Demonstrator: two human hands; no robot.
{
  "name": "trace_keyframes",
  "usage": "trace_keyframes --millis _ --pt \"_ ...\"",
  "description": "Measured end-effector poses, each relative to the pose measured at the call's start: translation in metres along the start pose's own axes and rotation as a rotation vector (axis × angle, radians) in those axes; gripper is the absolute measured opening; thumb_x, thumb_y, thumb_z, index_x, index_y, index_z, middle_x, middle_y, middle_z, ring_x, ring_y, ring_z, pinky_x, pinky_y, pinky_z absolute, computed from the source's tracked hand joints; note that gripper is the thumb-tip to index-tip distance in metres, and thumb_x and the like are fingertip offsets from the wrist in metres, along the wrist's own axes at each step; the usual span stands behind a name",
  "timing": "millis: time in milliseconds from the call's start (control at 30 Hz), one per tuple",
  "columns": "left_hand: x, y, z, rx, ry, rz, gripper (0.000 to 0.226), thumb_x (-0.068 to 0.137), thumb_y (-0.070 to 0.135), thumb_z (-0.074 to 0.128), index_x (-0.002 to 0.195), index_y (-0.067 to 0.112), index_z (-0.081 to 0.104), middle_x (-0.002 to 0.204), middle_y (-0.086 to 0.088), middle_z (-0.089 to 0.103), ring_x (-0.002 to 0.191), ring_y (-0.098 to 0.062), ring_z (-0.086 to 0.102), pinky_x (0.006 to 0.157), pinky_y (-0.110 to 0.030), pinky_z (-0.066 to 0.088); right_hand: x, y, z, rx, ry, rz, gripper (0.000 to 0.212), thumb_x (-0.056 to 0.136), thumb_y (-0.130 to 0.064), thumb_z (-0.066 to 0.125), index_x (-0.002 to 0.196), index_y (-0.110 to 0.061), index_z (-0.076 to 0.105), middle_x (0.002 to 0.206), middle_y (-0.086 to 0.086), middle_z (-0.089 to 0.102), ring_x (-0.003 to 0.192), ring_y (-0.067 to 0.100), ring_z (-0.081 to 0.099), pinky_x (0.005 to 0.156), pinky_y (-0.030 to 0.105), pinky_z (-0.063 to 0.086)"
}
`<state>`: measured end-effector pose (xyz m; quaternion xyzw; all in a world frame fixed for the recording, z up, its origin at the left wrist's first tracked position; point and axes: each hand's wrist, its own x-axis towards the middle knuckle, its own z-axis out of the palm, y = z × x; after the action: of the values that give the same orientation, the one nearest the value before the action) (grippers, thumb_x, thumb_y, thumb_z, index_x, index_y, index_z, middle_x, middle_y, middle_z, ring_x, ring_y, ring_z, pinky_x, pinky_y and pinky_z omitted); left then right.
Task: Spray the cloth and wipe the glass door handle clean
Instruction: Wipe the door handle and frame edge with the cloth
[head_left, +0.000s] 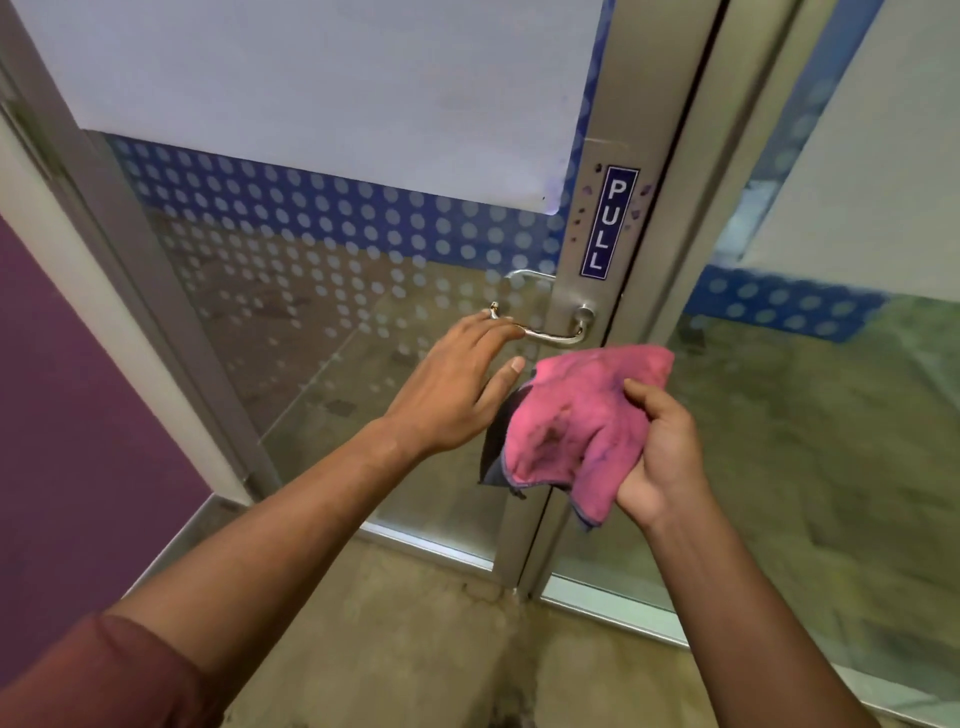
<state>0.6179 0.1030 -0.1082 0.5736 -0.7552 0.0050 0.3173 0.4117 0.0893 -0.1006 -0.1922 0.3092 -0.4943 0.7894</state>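
Right hand (657, 457) is nearest, its grip clamped on the pink cloth (571, 426), bunched just below the door handle (556, 335). Left hand (457, 379) rests its loosely spread fingers on the handle's free end, thumb apart.

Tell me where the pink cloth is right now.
The pink cloth is bunched in the right hand, centre-right in the head view, just below the door handle that the left hand is touching.
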Motion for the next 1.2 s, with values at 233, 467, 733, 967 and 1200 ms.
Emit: trace_keyframes --millis 233,467,733,967,1200 --pt "0.040 -0.002 0.030 -0.419 -0.173 -0.197 0.051 0.103 0.047 0.046 0.145 0.019 0.055 0.133 0.001 0.066 0.113 -0.011 0.066 0.096 -0.027 0.053 0.040 -0.013 -0.008 0.072 -0.098 0.013 0.048 0.075 -0.006 0.052 0.120 0.006 0.060 0.118 0.023 0.065 0.108 0.035 0.064 0.102 0.052 0.048" --pt "0.075 0.009 0.052 -0.880 -0.139 -0.381 0.029 0.103 0.013 0.060 0.132 0.007 0.062 0.125 -0.016 0.070 0.102 -0.009 0.065 0.091 -0.022 0.055 0.079 -0.025 -0.019 -0.106 -0.080 -0.199 0.036 0.084 -0.004 0.063 0.117 0.008 0.062 0.105 0.024 0.072 0.089 0.029 0.073 0.090 0.043 0.058" --pt "0.098 0.015 0.071 -1.072 -0.124 -0.369 0.036 0.100 0.000 0.061 0.135 -0.003 0.059 0.123 -0.018 0.072 0.104 -0.014 0.065 0.095 -0.029 0.055 0.096 -0.029 -0.024 -0.332 -0.008 -0.416 0.048 0.083 -0.027 0.071 0.125 -0.004 0.060 0.122 0.024 0.068 0.119 0.039 0.062 0.108 0.057 0.043" --pt "0.110 -0.003 0.073 -1.083 -0.174 -0.244 0.029 0.104 0.010 0.058 0.132 0.002 0.064 0.118 -0.005 0.074 0.104 -0.009 0.066 0.096 -0.028 0.053 0.100 -0.012 -0.007 -0.335 -0.026 -0.447 0.040 0.076 -0.038 0.083 0.113 -0.027 0.073 0.124 0.017 0.069 0.119 0.034 0.064 0.107 0.055 0.045" --pt "0.130 -0.037 0.038 -0.341 -0.048 0.117 0.043 0.101 0.043 0.051 0.126 0.014 0.071 0.118 0.003 0.070 0.105 -0.009 0.064 0.091 -0.035 0.056 0.104 -0.015 0.010 -0.321 0.137 -0.514 0.023 0.088 -0.012 0.067 0.108 -0.022 0.073 0.115 0.018 0.073 0.110 0.036 0.068 0.104 0.062 0.044"
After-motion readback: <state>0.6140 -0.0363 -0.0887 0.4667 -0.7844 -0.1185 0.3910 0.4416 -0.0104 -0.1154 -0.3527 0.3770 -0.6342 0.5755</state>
